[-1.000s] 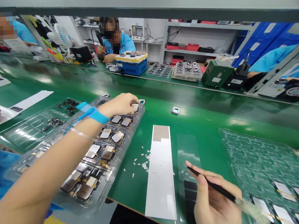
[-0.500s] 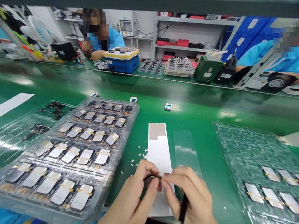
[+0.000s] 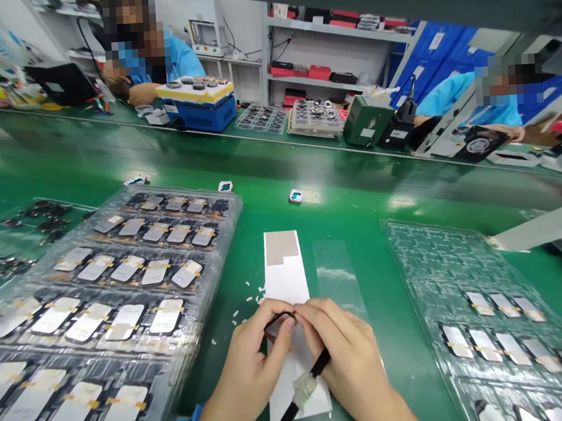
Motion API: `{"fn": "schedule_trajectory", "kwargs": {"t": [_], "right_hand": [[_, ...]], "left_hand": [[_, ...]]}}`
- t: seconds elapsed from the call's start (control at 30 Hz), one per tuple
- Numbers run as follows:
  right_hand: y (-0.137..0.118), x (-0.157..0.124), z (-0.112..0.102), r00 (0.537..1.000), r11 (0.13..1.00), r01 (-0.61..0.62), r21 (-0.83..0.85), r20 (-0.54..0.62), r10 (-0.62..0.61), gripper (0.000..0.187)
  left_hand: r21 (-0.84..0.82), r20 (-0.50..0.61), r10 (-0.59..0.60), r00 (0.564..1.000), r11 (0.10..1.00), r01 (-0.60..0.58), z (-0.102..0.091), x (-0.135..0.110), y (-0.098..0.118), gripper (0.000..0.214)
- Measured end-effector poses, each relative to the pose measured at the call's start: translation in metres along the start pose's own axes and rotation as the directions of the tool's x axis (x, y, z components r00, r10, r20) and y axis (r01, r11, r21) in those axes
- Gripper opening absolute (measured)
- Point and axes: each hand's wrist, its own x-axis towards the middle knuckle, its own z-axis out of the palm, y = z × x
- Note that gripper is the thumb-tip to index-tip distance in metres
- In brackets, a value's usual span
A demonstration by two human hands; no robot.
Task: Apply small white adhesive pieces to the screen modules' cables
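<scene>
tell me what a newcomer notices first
The left hand and right hand meet low in the centre over a white strip, a black tool in the right. A packed clear tray fills the left side, a sparser one lies right, and a blue machine stands across the green bench.

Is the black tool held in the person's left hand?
No, the black tool is gripped by the right hand, not the left hand.

Two hands, the left hand (image 3: 245, 365) and the right hand (image 3: 347, 359), are working above one white paper strip (image 3: 285, 280), with one black-handled tool (image 3: 321, 362) between them. Two clear plastic trays are lying beside the strip, the left tray (image 3: 228, 207) and the right tray (image 3: 406, 241), while two small square frames (image 3: 296, 195) are sitting beyond it.
</scene>
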Motion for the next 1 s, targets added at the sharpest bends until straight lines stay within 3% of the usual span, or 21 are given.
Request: {"fn": "schedule_trajectory", "kwargs": {"t": [0.17,0.3,0.43,0.53,0.63,0.83,1.0], "right_hand": [[0.002,0.008,-0.003,0.996,1.0,0.0,0.005,0.089,0.0,0.018],[0.012,0.017,-0.011,0.968,0.971,-0.201,0.128,0.176,0.177,0.015],[0.022,0.022,-0.012,0.88,0.832,-0.463,0.306,0.269,0.391,0.015],[0.027,0.022,-0.005,0.817,0.718,-0.574,0.394,0.325,0.475,0.016],[0.027,0.022,0.0,0.794,0.658,-0.607,0.446,0.374,0.479,0.016],[0.023,0.021,-0.001,0.727,0.483,-0.687,0.543,0.505,0.465,0.024],[0.023,0.021,-0.003,0.697,0.39,-0.713,0.583,0.528,0.486,0.02]], "left_hand": [[0.044,0.008,-0.024,1.0,0.999,0.024,-0.001,-0.001,0.0,0.013],[-0.021,-0.014,-0.062,0.998,0.998,0.062,-0.001,-0.003,-0.003,0.015],[-0.143,-0.056,-0.101,0.993,0.985,0.092,-0.001,-0.002,-0.005,0.015],[-0.269,-0.087,-0.141,0.986,0.956,0.113,0.001,-0.003,-0.004,0.018],[-0.36,-0.051,-0.187,0.981,0.92,0.157,0.001,-0.003,-0.002,0.024],[-0.388,0.079,-0.16,0.984,0.904,0.178,0.001,-0.004,0.0,0.025],[-0.408,-0.017,-0.197,0.98,0.896,0.173,0.002,-0.004,0.003,0.03]]}}
